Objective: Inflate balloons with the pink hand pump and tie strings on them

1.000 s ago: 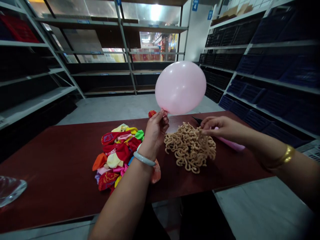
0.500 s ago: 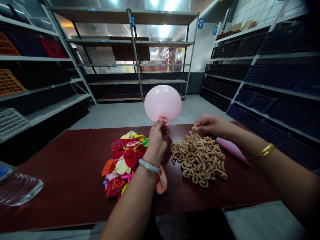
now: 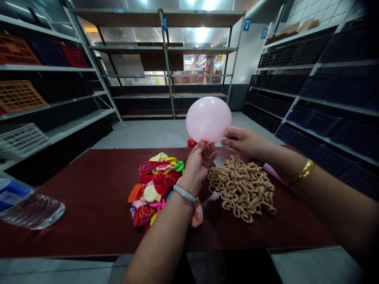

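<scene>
An inflated pale pink balloon (image 3: 209,116) stands above the table's far edge. My left hand (image 3: 199,159) pinches its neck from below between thumb and forefinger, the other fingers partly spread. Beside the balloon's lower right, my right hand (image 3: 244,141) is closed in a pinch on a strand of tan cord. That strand hangs toward a tangled pile of tan cord (image 3: 242,191) on the table. A heap of limp, many-coloured balloons (image 3: 152,193) lies left of my left forearm, and a peach balloon (image 3: 197,215) shows just right of it.
The dark red table (image 3: 97,197) carries a large clear water bottle (image 3: 35,209) at left. A pink object (image 3: 272,172) lies partly behind my right forearm. Something red (image 3: 191,142) shows past the far edge. Shelving racks (image 3: 168,94) and crates (image 3: 22,96) surround the table.
My right hand has risen from the pile toward the balloon with a strand of cord. My left hand and the balloon have shifted right, and the left fingers have spread more. The view has turned slightly left.
</scene>
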`<state>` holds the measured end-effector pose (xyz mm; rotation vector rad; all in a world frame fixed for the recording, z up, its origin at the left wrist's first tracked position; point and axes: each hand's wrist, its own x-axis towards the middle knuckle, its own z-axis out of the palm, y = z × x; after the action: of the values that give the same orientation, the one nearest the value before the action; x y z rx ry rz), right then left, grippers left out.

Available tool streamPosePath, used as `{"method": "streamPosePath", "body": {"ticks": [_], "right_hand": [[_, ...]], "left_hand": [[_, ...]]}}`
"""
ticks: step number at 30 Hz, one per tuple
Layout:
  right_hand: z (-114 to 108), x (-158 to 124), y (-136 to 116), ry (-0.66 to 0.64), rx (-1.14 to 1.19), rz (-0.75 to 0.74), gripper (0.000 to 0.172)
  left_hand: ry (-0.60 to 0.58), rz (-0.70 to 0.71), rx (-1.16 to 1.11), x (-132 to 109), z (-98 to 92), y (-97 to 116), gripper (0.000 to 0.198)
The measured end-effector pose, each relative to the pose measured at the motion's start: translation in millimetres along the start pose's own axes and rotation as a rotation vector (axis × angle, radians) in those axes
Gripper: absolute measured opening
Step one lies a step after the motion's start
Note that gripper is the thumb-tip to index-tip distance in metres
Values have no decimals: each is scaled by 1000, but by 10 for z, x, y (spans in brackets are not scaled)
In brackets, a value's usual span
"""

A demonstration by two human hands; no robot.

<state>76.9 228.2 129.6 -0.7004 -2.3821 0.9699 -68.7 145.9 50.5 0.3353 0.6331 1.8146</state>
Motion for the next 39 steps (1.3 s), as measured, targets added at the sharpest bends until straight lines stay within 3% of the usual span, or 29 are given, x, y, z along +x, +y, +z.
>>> {"method": "streamPosePath", "body": {"ticks": [6,11,14,25,30,35,39], "right_hand": [[196,103,31,34,-44,-37,19],[278,98,39,179,-399,1,22],[265,97,11,208,-524,20,24],[89,271,-76,210,-585,17,19],[29,499,-165,41,-424,60,11],[41,731,-422,-130,175,190,16],[134,882,-564,-236,396,224,15]], "left_hand": [[6,-22,18,-38,51,-63,13],[15,-47,108,-48,53,-65,19],[8,-60,150,-37,40,-74,19],[-177,-79,150,37,-32,-92,29],[-107,-44,238,65,-37,-118,29],[-5,28,258,81,-50,-154,19],[23,46,226,93,-65,-160,21]]}}
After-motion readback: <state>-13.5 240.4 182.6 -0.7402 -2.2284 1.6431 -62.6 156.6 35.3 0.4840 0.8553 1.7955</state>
